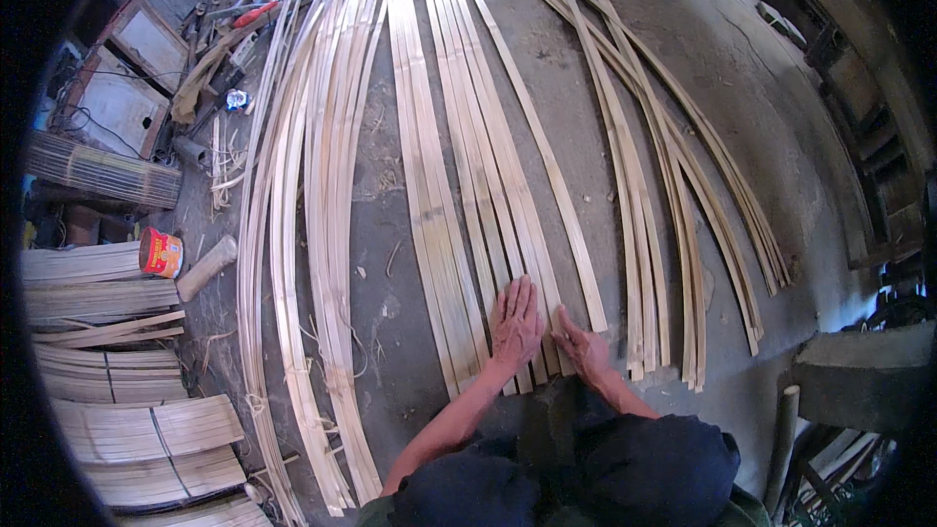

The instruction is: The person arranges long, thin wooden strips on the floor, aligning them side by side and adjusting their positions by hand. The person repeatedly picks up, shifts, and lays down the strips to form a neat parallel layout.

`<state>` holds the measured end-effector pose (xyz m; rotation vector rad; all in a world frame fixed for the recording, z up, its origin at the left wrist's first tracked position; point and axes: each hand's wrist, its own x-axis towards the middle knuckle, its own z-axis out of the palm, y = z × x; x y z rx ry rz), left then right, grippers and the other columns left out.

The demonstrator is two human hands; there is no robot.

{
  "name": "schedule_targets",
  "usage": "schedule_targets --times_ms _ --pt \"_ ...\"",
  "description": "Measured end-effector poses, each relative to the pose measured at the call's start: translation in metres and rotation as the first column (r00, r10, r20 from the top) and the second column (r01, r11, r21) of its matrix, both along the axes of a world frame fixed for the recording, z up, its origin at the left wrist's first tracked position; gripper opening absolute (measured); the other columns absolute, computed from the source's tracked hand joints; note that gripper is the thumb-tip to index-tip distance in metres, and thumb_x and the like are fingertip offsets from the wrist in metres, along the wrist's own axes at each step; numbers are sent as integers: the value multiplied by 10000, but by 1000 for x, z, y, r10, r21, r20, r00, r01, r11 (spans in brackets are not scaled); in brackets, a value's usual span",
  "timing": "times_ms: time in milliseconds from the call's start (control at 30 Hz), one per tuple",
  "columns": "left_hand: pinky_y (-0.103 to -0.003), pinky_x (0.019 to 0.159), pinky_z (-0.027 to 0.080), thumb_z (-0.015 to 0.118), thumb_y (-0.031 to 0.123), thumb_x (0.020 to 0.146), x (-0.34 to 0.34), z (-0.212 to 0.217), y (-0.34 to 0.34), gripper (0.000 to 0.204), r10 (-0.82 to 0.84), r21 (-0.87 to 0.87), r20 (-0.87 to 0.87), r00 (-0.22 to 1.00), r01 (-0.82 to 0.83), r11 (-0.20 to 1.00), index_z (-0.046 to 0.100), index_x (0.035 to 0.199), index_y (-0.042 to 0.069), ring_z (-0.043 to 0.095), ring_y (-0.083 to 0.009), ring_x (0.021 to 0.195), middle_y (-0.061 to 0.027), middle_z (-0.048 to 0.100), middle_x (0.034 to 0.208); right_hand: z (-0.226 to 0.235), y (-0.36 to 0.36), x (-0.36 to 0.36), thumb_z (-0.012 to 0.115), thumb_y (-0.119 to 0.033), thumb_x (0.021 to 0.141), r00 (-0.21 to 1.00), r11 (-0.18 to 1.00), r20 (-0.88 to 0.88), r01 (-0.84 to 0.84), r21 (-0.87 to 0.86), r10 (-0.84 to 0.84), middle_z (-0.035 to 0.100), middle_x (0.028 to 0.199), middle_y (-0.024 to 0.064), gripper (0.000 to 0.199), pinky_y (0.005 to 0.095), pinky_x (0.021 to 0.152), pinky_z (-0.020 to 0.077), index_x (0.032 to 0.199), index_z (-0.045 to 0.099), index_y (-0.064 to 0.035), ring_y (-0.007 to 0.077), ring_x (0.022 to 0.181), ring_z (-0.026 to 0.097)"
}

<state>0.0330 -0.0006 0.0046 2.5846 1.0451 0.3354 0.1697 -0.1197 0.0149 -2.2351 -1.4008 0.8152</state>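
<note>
Long, pale bamboo strips (488, 166) lie side by side on the floor in front of me, running away from my knees. My left hand (518, 324) rests flat on top of their near ends, fingers stretched forward. Against the right edge of the same group is my right hand (586, 346), its fingers extended and thumb side toward the strips. Neither hand is wrapped round anything. A second flat group of strips (422, 156) lies close along the left. One single strip (532, 132) lies apart, just right of the group under my hands.
Loose strips (337, 137) lie in long bunches at left, and crossed strips (673, 166) spread at right. Tied bundles of short slats (146, 429) are stacked at lower left, near a red tub (161, 252) and a short wooden piece (207, 268). A pole (783, 449) stands at lower right.
</note>
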Motion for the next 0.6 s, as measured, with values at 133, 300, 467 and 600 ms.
schedule_targets --times_ms 133,300,467,600 --pt "-509 1180 154 535 346 920 2 0 -4 617 2 36 45 999 -4 999 395 1472 110 261 -336 1442 -183 300 1550 15 4 0 550 -432 961 999 997 41 -22 -69 25 660 766 234 590 507 639 498 1498 340 -307 442 723 650" --pt "-522 1177 152 514 387 943 4 6 -4 571 0 15 12 1000 0 1000 401 1479 224 265 -344 1434 -168 317 1538 13 1 3 536 -407 971 999 998 43 -22 -56 25 648 746 252 562 530 618 490 1488 364 -271 448 692 641" --pt "-521 1181 143 507 393 955 3 11 -5 557 -8 4 0 1000 8 1000 407 1474 216 251 -336 1440 -163 308 1542 23 4 2 550 -373 963 993 999 120 -9 -54 15 640 767 231 542 533 607 483 1465 406 -226 435 695 637" --pt "-531 1182 132 516 409 948 2 7 -4 581 -23 8 4 1000 23 1000 405 1476 192 232 -337 1449 -166 289 1551 15 10 19 609 -363 919 926 968 352 48 247 -136 617 951 192 564 490 719 490 1420 467 -147 386 837 617"
